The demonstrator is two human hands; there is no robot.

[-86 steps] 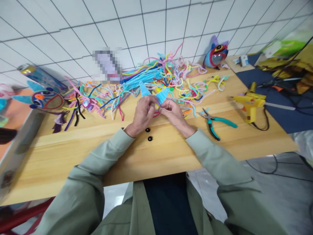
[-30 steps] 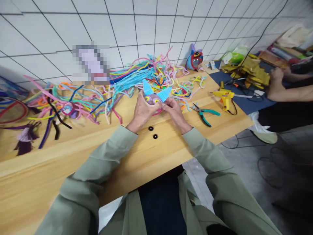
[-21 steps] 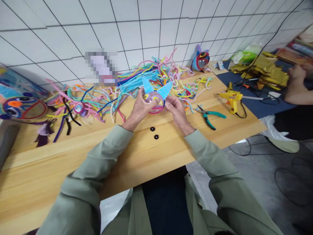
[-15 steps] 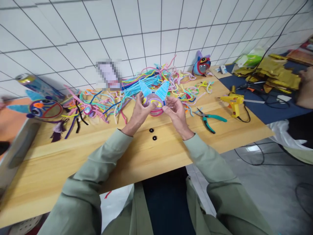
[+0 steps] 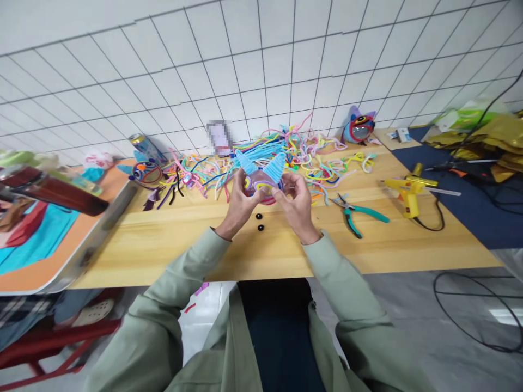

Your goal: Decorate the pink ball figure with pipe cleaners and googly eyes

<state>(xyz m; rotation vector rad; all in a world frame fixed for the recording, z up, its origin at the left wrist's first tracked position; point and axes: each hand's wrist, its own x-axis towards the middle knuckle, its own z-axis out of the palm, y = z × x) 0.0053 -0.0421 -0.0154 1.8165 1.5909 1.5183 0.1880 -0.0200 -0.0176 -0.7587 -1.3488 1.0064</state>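
Over the wooden table I hold a pipe-cleaner animal head point(image 5: 258, 177) with two pointed light-blue ears and yellow-and-purple ringed eyes. My left hand point(image 5: 240, 206) is closed on its left side, thumb across the front. From the other side my right hand point(image 5: 299, 206) grips it, its thumb close to the left one. The fingers behind the head are partly hidden. Just below, on the tabletop, lie two small shiny black round pieces point(image 5: 259, 216). Behind the head spreads a heap of coloured pipe cleaners point(image 5: 261, 149).
Teal-handled pliers point(image 5: 359, 212) lie splayed to the right, near a yellow glue gun point(image 5: 409, 193) with its cord. A finished-looking blue-and-red head point(image 5: 359, 128) stands by the wall. Another point(image 5: 146, 172) sits left near a can point(image 5: 145, 148). A dark red bottle point(image 5: 53, 188) is at far left.
The camera view has swung left, showing more of the orange table. Both hands keep their hold on the animal head, with little change in grip.
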